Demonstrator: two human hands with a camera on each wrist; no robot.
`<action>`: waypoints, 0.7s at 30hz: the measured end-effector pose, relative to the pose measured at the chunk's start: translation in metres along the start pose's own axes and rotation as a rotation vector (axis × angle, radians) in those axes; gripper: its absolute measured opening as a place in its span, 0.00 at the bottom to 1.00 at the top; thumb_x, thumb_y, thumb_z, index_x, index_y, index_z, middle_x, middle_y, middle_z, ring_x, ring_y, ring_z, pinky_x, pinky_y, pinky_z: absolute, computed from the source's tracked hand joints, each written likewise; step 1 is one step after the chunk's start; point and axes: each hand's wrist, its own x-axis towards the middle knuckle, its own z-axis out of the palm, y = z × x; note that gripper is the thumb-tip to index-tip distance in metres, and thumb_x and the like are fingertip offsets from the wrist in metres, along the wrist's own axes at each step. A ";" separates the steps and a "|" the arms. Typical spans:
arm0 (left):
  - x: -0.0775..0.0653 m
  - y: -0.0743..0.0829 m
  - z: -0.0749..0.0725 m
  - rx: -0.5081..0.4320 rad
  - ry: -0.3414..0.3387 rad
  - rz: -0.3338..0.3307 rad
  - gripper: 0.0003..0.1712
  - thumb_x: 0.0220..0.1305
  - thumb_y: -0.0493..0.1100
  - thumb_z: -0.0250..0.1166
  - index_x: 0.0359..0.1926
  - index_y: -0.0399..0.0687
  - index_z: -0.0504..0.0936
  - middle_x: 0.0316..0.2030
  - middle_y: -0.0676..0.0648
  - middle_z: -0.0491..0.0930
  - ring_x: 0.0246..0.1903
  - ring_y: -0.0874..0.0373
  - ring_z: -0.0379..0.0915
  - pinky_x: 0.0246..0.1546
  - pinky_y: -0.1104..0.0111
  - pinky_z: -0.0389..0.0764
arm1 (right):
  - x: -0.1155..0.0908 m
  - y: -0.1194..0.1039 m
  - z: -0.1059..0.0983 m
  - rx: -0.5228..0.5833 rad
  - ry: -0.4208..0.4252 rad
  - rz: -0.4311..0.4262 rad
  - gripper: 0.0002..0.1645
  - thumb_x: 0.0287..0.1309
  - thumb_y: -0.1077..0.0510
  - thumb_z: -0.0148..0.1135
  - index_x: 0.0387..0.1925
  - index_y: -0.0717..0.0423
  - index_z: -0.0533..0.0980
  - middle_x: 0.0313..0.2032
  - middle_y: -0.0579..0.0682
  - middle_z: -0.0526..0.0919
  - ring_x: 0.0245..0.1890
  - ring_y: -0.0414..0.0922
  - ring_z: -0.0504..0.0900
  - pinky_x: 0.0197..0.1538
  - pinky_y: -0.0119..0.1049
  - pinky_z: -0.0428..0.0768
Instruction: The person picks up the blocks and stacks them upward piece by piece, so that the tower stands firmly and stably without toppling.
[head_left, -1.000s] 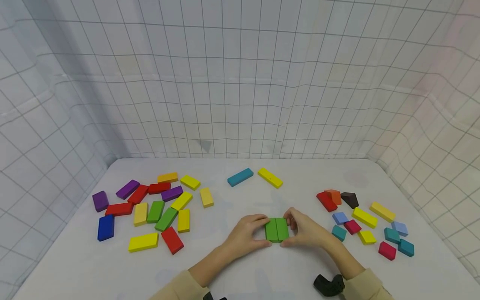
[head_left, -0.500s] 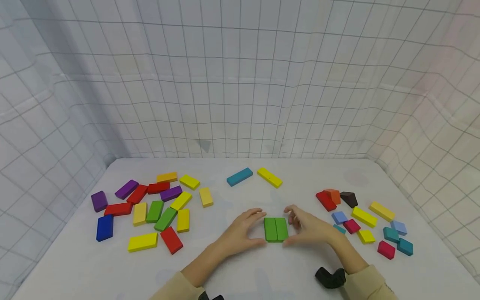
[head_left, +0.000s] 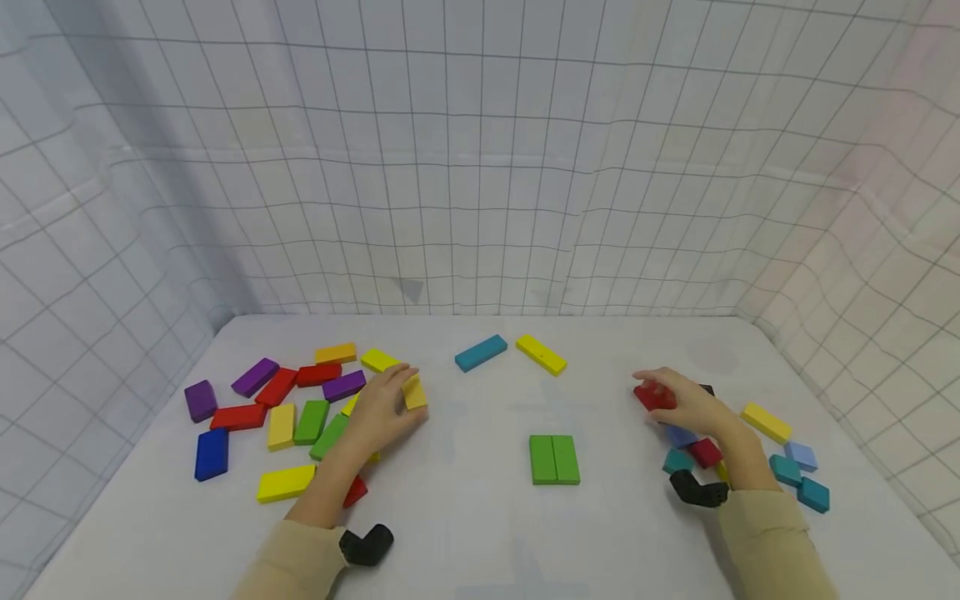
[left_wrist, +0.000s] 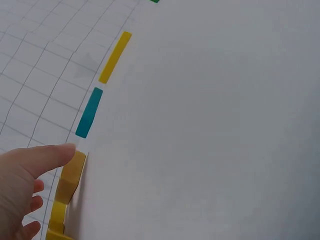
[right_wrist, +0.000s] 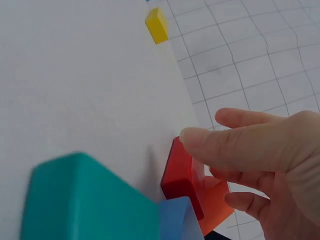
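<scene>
My left hand [head_left: 381, 410] is at a pale yellow block [head_left: 415, 393] on the left of the table, its thumb and fingers spread around it. In the left wrist view the thumb lies by one end of that pale yellow block [left_wrist: 72, 172]; whether it touches cannot be told. Over on the right, my right hand [head_left: 693, 404] hovers at a red block [head_left: 654, 396]. Its thumb overlaps the end of the red block [right_wrist: 182, 172] in the right wrist view, fingers loosely bent and apart. Two green blocks [head_left: 554, 460] lie side by side mid-table.
Several coloured blocks lie on the left, including a blue block [head_left: 212, 454]. A teal block [head_left: 481, 353] and a yellow block [head_left: 541, 355] lie farther back. More small blocks, one teal [head_left: 785, 470], are on the right. A grid-patterned curtain [head_left: 480, 167] hangs behind the table.
Both hands have let go of the two green blocks and moved apart, the left to the pale yellow block, the right to the red block. The green blocks stay in place.
</scene>
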 end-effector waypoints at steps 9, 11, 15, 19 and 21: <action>-0.001 -0.013 -0.004 0.046 -0.078 -0.043 0.35 0.52 0.48 0.69 0.59 0.39 0.69 0.61 0.34 0.64 0.60 0.39 0.57 0.58 0.43 0.59 | -0.001 0.005 -0.008 -0.064 -0.058 0.058 0.35 0.47 0.63 0.67 0.59 0.58 0.67 0.57 0.61 0.65 0.56 0.60 0.61 0.52 0.61 0.68; -0.001 -0.013 -0.004 0.050 -0.084 -0.046 0.35 0.52 0.47 0.69 0.59 0.38 0.69 0.61 0.35 0.63 0.61 0.39 0.56 0.58 0.43 0.59 | 0.000 0.006 -0.010 -0.115 -0.067 0.058 0.36 0.47 0.62 0.68 0.59 0.57 0.67 0.58 0.62 0.64 0.57 0.61 0.60 0.52 0.62 0.67; 0.000 -0.014 -0.004 0.052 -0.099 -0.051 0.35 0.52 0.47 0.68 0.60 0.38 0.69 0.61 0.36 0.63 0.61 0.39 0.55 0.59 0.44 0.57 | -0.001 0.007 -0.013 -0.190 -0.074 0.054 0.38 0.45 0.60 0.69 0.60 0.57 0.66 0.58 0.62 0.65 0.56 0.61 0.60 0.50 0.63 0.66; 0.000 -0.016 -0.004 0.058 -0.111 -0.053 0.35 0.53 0.48 0.68 0.60 0.37 0.69 0.60 0.35 0.65 0.61 0.39 0.56 0.60 0.44 0.55 | -0.001 0.009 -0.013 -0.193 -0.089 0.062 0.38 0.45 0.59 0.69 0.60 0.57 0.66 0.59 0.61 0.64 0.55 0.60 0.60 0.49 0.61 0.68; 0.000 -0.016 -0.004 0.059 -0.116 -0.058 0.35 0.53 0.48 0.67 0.60 0.37 0.69 0.59 0.35 0.66 0.61 0.39 0.56 0.61 0.44 0.55 | -0.001 0.011 -0.013 -0.182 -0.094 0.067 0.38 0.46 0.60 0.69 0.60 0.57 0.66 0.59 0.61 0.64 0.54 0.60 0.60 0.48 0.59 0.70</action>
